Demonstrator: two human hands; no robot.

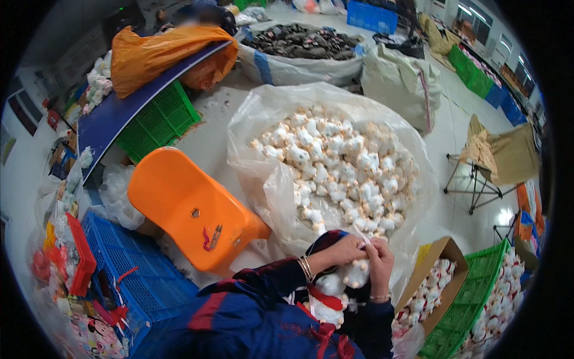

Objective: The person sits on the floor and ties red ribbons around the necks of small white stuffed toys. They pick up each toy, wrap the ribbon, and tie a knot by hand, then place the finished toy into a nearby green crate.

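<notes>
Both hands meet at 5 o'clock: the left hand [342,250] and right hand [381,258] pinch a small white plush toy [356,273] over the lap. The clear sack of toys [269,185] rims it at 12 o'clock; an orange chair [185,206] stands at 9, bare floor [209,137] beyond.

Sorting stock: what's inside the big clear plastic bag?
The clear plastic bag holds a heap of small white plush toys. Only the top layer shows; anything deeper is covered.
</notes>
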